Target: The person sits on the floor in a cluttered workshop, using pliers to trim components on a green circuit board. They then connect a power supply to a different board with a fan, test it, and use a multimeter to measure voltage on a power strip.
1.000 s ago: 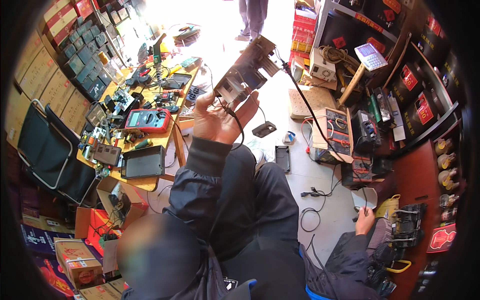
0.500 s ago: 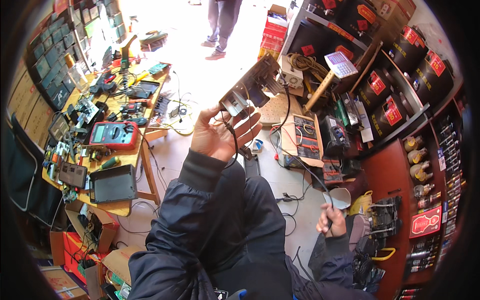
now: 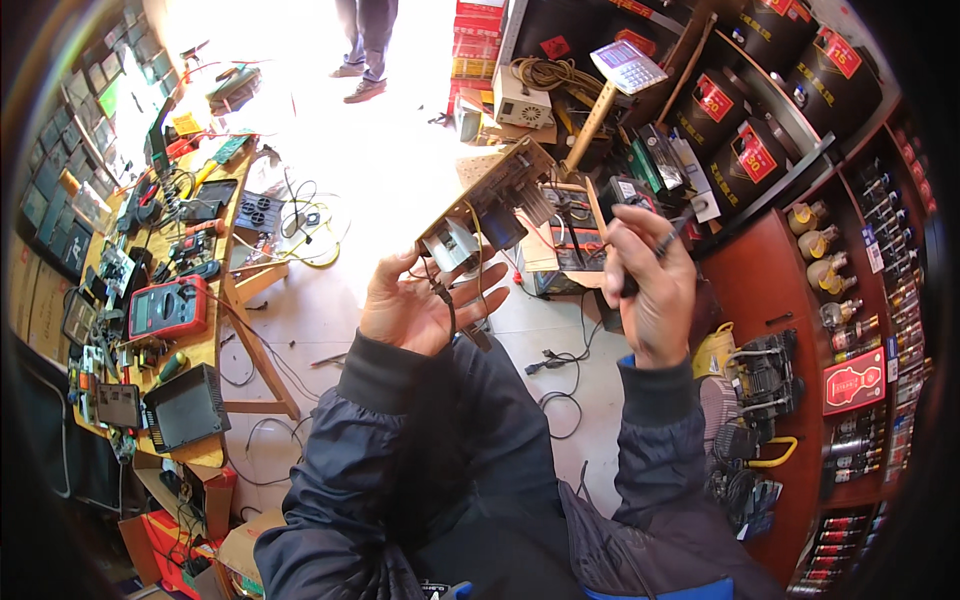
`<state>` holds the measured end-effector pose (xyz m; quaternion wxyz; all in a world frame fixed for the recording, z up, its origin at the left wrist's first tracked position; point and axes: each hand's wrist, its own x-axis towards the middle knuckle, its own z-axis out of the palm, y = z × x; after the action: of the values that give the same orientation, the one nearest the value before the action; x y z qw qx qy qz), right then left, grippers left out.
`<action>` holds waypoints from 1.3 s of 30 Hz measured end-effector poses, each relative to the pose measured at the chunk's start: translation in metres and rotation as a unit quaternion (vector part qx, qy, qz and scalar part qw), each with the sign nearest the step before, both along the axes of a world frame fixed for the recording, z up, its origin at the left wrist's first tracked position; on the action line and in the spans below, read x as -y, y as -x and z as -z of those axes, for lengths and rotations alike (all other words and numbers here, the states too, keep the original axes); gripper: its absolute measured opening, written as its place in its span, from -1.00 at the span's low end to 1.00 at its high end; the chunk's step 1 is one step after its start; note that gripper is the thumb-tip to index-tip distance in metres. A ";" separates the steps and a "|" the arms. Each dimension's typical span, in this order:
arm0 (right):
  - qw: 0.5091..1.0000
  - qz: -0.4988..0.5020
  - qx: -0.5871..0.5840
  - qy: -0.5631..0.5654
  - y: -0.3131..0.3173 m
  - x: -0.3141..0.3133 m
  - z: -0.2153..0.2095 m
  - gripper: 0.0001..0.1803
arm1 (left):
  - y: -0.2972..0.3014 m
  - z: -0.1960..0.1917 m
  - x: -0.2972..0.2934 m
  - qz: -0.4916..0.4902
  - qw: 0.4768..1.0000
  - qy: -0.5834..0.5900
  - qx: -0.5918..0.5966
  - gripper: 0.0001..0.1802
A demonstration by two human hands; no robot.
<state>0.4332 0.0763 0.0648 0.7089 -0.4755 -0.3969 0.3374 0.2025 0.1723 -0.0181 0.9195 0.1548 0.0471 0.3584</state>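
board: a tan circuit board (image 3: 490, 200) is held up in front of the person, above the pale tiled floor (image 3: 400, 170), its long axis running from lower left to upper right.
left hand: the left hand (image 3: 425, 305) is cupped palm-up under the board's lower end, fingers curled about that corner; it is the nearer hand and carries the board.
right hand: the right hand (image 3: 650, 275) is clenched around a slim dark tool (image 3: 668, 240), just to the right of the board and apart from it; whether the tip meets the board cannot be told.
lie of the board: up and to the left of the right hand, its upper end tilted away from the person.
materials: bare matt board, a grey metal block and a blue part mounted on it, a thin black wire (image 3: 450, 300) hanging from it across the left palm.
surroundings: a wooden workbench (image 3: 215, 345) to the left carries a red multimeter (image 3: 165, 308); dark jars fill red shelves (image 3: 760, 290) on the right.
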 end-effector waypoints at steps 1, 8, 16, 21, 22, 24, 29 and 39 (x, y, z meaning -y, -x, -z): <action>1.000 -0.009 0.019 0.021 -0.002 -0.005 0.000 -0.63 | -0.003 0.001 0.001 0.003 1.000 0.006 -0.005 -0.09; 0.984 -0.079 0.051 0.150 0.002 -0.009 -0.002 -0.75 | -0.001 0.005 0.003 0.022 0.999 0.023 -0.030 -0.03; 0.970 0.041 0.210 0.117 -0.007 -0.004 -0.058 -0.86 | -0.011 0.021 -0.015 0.214 0.971 0.004 -0.106 0.08; 0.939 0.092 0.309 0.120 -0.026 0.001 -0.075 -0.84 | -0.011 0.030 -0.013 0.236 0.955 -0.071 -0.165 -0.02; 0.933 0.100 0.323 0.120 -0.032 -0.001 -0.077 -0.85 | -0.011 0.030 -0.011 0.227 0.951 -0.089 -0.192 -0.03; 0.931 0.115 0.316 0.140 -0.045 0.000 -0.083 -0.84 | -0.003 0.030 -0.010 0.222 0.945 -0.136 -0.197 -0.21; 0.920 0.110 0.339 0.161 -0.063 -0.001 -0.093 -0.86 | 0.013 0.023 -0.009 0.156 0.909 -0.308 -0.234 -0.35; 0.888 0.128 0.399 0.191 -0.067 0.015 -0.111 -0.84 | 0.007 0.002 0.001 -0.007 0.834 -0.393 -0.386 -0.75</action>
<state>0.5006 0.0613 0.1758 0.4234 -0.7431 -0.5095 0.0946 0.1957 0.1718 -0.0198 0.6858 0.6288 0.2542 0.2640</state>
